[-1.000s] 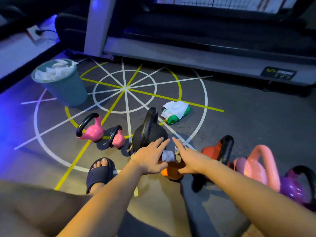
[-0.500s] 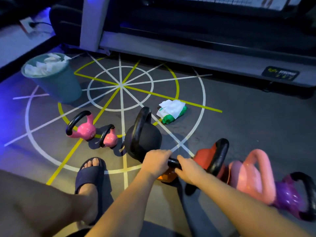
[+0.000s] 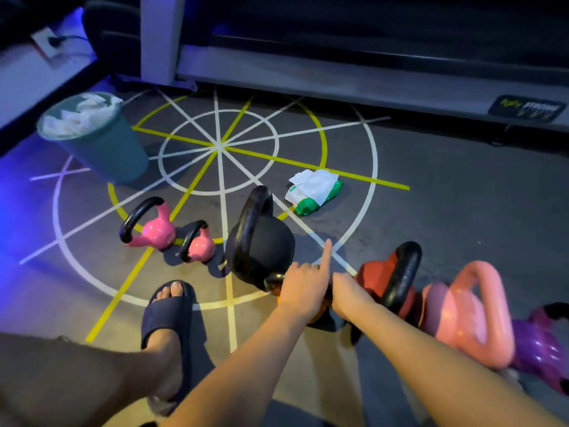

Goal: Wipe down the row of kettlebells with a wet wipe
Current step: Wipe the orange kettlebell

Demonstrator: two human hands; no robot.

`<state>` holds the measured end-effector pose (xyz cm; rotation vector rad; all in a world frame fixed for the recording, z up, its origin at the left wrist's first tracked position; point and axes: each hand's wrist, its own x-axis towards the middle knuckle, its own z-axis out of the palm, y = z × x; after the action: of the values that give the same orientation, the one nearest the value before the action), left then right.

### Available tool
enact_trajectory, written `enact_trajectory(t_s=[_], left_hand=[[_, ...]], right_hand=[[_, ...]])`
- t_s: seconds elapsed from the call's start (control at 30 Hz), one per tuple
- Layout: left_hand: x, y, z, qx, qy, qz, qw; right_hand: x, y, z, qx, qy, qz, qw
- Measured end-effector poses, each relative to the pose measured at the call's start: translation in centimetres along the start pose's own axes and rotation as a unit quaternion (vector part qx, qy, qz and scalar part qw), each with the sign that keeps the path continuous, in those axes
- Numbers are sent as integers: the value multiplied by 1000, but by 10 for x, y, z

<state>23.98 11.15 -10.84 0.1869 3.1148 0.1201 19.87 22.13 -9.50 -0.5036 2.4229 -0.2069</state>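
Right grip [image 3: 346, 291], seemingly round handle [image 3: 272, 279] (obscured)

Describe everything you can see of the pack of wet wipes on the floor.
The pack of wet wipes is a soft green pouch, apparently plastic film, with a white top and white sheets sticking out, so it looks open. It lies flat on the grey floor beyond the black kettlebell, close to a yellow painted line. Only the floor touches it.

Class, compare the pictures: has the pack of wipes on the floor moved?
No. The pack of wipes still lies beside the yellow floor line, inside the white circle.
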Motion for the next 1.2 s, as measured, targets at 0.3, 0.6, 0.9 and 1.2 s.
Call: enact_trajectory(t_s=[0.3,0.6,0.9,1.2], left_hand=[[-22,-29,-10,-171,-35,-254,951],[-37,-45,7,-274,-26,-238,931],[-24,-29,4,-196,-5,-223,955],[-56,-35,31,-408,93,-364,832]], right_hand=[[2,-1,-18,41,25,-35,998],[10,-14,-26,21,2,-23,1000],[18,-19,-28,6,-7,20,1000],[14,-23,-26,8,12,21,1000]])
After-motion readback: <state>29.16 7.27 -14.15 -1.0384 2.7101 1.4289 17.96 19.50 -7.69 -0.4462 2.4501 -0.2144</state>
